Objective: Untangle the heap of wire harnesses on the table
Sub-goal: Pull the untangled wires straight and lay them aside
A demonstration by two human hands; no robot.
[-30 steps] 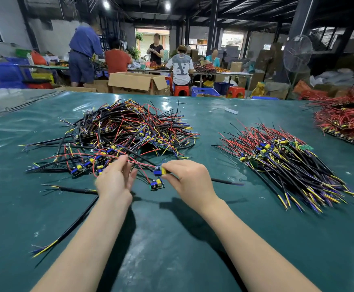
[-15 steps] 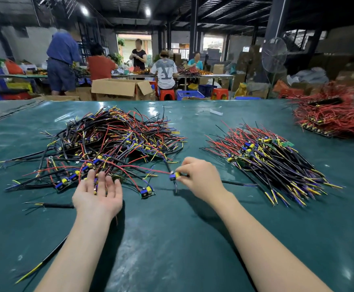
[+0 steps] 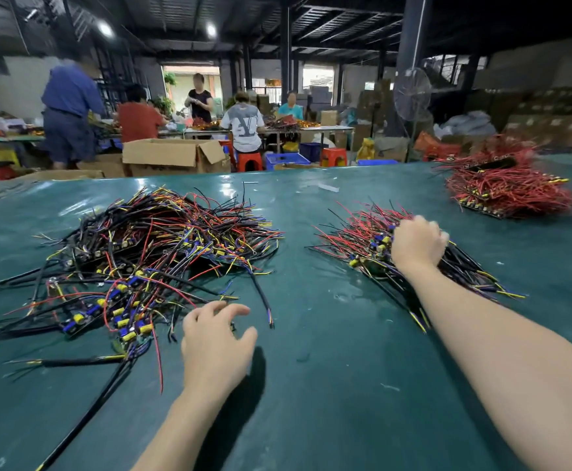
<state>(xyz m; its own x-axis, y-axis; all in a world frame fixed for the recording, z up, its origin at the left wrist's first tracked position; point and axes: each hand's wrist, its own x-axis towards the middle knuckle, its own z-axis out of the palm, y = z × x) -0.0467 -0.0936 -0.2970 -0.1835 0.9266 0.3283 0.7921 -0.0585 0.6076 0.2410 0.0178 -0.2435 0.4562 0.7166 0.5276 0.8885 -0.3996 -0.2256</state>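
my left hand (image 3: 215, 348) hovers over the table (image 3: 329, 402) at the near edge of the tangled heap (image 3: 148, 260), fingers loose and spread, holding nothing. my right hand (image 3: 417, 244) rests on the sorted pile (image 3: 363, 239), well right of the heap, fingers curled under; i cannot tell whether they hold a harness. risks, as i judge them: pulling one wire from the heap drags neighbours along, since red and black leads cross over many boards. a hard tug may strain a solder joint. a careless right hand may scatter the sorted pile and re-tangle it.
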